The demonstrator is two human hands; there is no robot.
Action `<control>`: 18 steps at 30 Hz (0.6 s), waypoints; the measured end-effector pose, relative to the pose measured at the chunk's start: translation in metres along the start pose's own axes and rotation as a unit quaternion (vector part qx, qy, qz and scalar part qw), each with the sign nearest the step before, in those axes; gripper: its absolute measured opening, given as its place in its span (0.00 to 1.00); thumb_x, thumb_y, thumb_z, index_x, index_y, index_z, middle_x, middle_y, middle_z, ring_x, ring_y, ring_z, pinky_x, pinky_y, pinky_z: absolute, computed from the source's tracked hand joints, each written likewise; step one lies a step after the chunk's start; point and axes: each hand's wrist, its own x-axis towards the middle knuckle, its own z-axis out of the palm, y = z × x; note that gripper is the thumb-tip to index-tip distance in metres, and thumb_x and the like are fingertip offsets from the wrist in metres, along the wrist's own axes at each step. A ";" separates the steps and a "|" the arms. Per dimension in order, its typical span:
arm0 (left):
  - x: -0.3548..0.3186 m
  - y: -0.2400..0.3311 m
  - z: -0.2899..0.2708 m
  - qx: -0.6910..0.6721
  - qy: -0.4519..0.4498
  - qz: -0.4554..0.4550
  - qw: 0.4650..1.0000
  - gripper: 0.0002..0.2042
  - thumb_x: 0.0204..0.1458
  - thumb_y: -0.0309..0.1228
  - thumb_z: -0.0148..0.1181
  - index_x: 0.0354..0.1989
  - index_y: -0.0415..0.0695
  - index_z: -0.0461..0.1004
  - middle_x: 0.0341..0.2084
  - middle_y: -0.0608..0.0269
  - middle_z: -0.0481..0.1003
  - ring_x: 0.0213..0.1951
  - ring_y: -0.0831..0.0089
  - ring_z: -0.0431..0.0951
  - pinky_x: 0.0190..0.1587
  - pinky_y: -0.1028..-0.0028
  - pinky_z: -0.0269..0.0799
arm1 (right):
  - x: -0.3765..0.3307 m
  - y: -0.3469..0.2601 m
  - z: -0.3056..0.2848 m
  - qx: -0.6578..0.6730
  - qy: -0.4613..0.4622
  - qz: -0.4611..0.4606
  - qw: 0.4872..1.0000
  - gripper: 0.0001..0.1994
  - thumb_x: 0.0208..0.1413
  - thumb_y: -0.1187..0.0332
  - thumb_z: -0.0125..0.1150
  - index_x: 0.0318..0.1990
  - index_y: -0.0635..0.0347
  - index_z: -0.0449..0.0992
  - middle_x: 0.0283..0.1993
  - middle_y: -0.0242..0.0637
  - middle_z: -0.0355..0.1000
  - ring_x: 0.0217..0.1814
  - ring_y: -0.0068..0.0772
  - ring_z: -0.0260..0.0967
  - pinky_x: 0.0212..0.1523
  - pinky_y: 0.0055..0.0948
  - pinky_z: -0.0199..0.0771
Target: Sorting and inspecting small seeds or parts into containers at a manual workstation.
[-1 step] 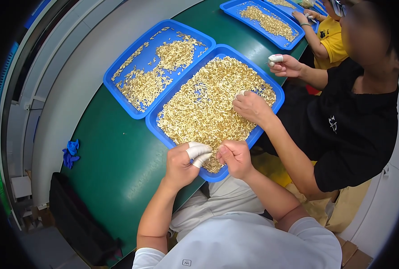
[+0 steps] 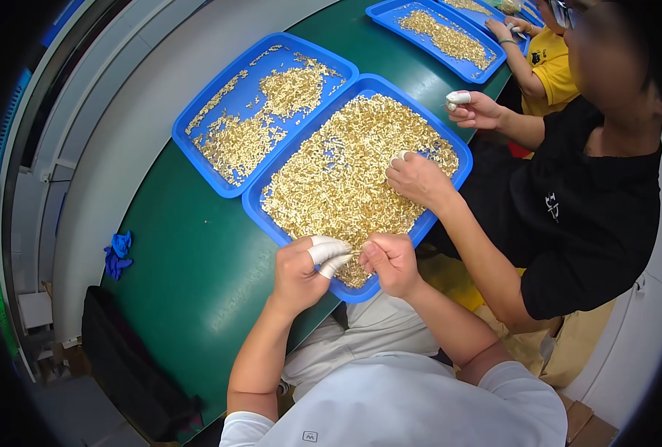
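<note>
hands [image 2: 346,261] hiding pinched brass pieces [image 2: 346,171]

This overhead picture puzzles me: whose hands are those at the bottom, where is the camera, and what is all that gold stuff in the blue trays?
The camera sits on a person's head and looks down, so the two forearms coming in from the lower edge are that person's own. The wide lens bends straight edges near the rim. The left hand, with white finger cots on two fingers, and the bare right hand meet over the near end of a blue tray, pinching something too small to make out. The tray is heaped with small gold metal parts. A second blue tray beside it holds thinner piles. Both rest on a green table. The hand reaching in from the right belongs to a co-worker in black.
</note>
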 end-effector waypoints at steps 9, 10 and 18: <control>0.001 -0.003 -0.002 0.010 0.005 -0.013 1.000 0.07 0.43 0.25 0.72 0.32 0.40 0.83 0.27 0.57 0.81 0.27 0.64 0.81 0.31 0.70 0.75 | 0.002 -0.002 -0.001 -0.006 0.007 -0.001 1.000 0.19 0.67 0.67 0.49 0.23 0.65 0.72 0.18 0.34 0.69 0.18 0.21 0.66 0.21 0.22 0.62; 0.001 0.000 -0.003 0.010 0.005 -0.014 1.000 0.07 0.43 0.25 0.72 0.32 0.40 0.83 0.27 0.57 0.81 0.27 0.64 0.81 0.31 0.70 0.75 | 0.002 -0.002 0.000 -0.006 0.011 -0.009 1.000 0.19 0.67 0.67 0.49 0.22 0.65 0.72 0.18 0.34 0.69 0.18 0.21 0.66 0.21 0.22 0.62; 0.003 0.004 0.001 0.038 -0.011 0.032 0.999 0.06 0.43 0.23 0.72 0.30 0.41 0.82 0.26 0.56 0.81 0.27 0.62 0.81 0.31 0.69 0.75 | 0.001 -0.004 0.002 -0.008 0.015 -0.010 1.000 0.19 0.67 0.67 0.49 0.22 0.64 0.72 0.18 0.34 0.69 0.18 0.21 0.66 0.21 0.23 0.62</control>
